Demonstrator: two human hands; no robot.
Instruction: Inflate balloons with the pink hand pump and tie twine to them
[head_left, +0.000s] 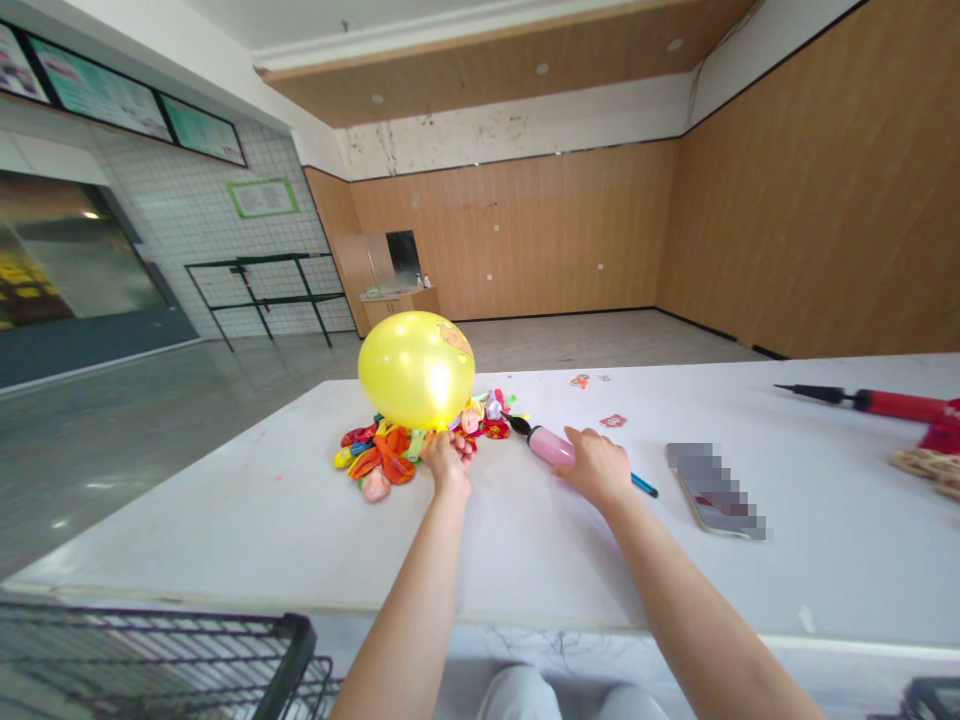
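A yellow inflated balloon (416, 370) stands above the table, a printed picture near its top right. My left hand (448, 460) is closed on the balloon's neck at its lower end. My right hand (598, 468) is closed over a pink balloon pump (551, 446) lying on the table. The pump's black nozzle (517, 425) points left, toward the balloon but apart from its neck. Beside and behind my left hand lies a pile of colourful uninflated balloons (394, 455). Past my right hand a thin blue rod (644, 485) sticks out; whether it belongs to the pump I cannot tell.
A phone (716, 490) lies right of my right hand on the white table (555, 560). Farther right are a red pump (900, 403) and a woven item (930, 468). Small red paper cutouts (613, 421) lie toward the back. A black wire basket (150, 660) stands at the near left.
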